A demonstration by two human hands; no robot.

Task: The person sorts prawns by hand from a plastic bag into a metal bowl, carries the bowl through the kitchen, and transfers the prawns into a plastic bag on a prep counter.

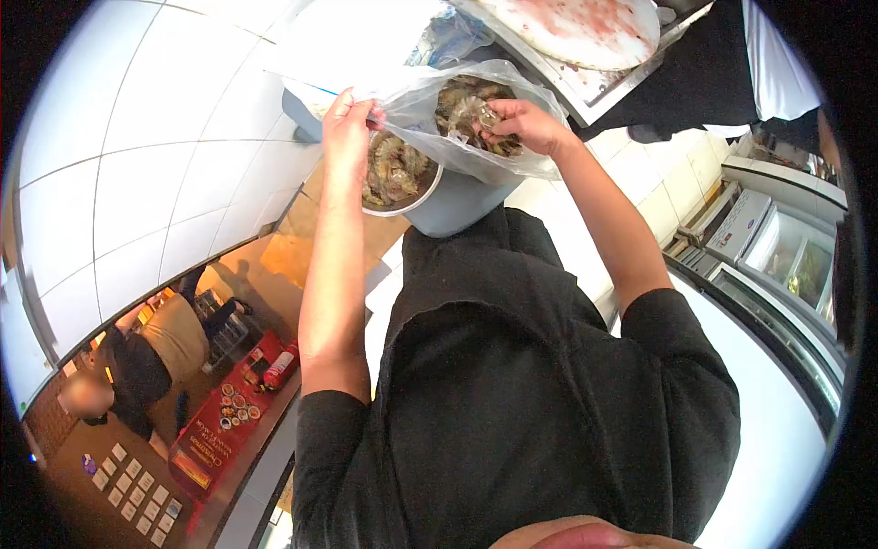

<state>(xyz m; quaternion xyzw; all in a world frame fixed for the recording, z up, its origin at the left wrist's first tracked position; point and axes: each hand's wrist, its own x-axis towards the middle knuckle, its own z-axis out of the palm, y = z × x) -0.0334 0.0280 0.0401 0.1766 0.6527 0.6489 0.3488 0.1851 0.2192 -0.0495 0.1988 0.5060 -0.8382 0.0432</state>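
Note:
A clear plastic bag [430, 139] with shrimp [457, 96] inside lies over a grey-blue container [462, 206]. My left hand [349, 119] pinches the bag's left edge between thumb and fingers. Inside the bag's mouth, my right hand [521, 126] has its fingers closed on some shrimp. Beneath my left hand and the bag's edge, a round white-rimmed bowl [391, 212] holds more shrimp [398, 174].
A round white board [594, 32] with red stains rests on a metal tray [594, 108] at the top right. Glass-doored fridges [791, 252] stand at right. Beyond the tiled wall [137, 165], a person [137, 366] is near a red sign [219, 421].

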